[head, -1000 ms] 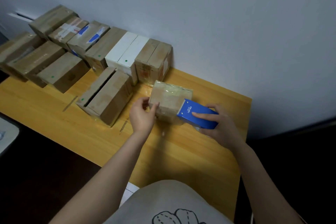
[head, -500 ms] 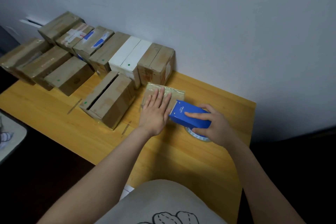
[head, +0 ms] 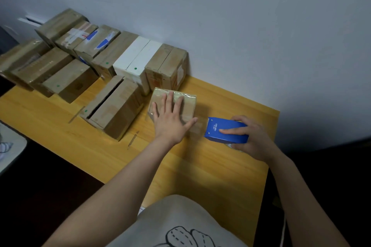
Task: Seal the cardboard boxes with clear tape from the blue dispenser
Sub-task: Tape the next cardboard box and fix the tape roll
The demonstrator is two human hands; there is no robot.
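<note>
A small tape-wrapped cardboard box (head: 188,104) lies flat on the wooden table (head: 96,146). My left hand (head: 170,118) presses on its top with straight, spread fingers. Just right of the box, my right hand (head: 253,138) grips the blue tape dispenser (head: 224,131), index finger stretched along its top. A strip of clear tape (head: 197,126) runs from the box's near edge to the dispenser's mouth. The tape roll under the dispenser is mostly hidden by my hand.
A larger box (head: 114,106) with an open slit on top stands left of the small one. Several brown boxes and a white one (head: 138,60) line the wall behind. Thin strips (head: 132,139) lie on the wood. The table's right edge (head: 271,156) is close to my right hand.
The small box went from tilted up in my left hand to lying flat under my palm. My right hand pulled the dispenser rightward off the box, drawing tape out.
</note>
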